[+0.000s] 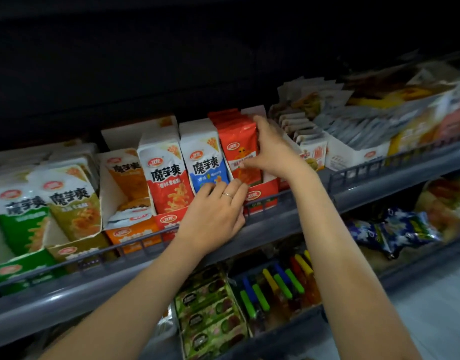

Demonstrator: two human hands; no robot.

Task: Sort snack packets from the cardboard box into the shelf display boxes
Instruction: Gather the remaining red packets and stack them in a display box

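Observation:
A row of red snack packets [238, 141] stands upright in a red display box [262, 194] on the grey shelf. My right hand [271, 149] grips the front packets of that row from the right side. My left hand [214, 213] rests on the shelf rail with its fingers against the foot of the blue-and-white packets [206, 162] next to the red row. A ring shows on one left finger. The cardboard box is out of view.
Further display boxes hold red-white [166, 175], orange [127, 178], olive [73, 203] and green [18, 216] packets to the left. White packets [309, 131] fill boxes to the right. A grey rail [379, 193] fronts the shelf. The lower shelf carries green packs [210, 315] and coloured sticks [275, 284].

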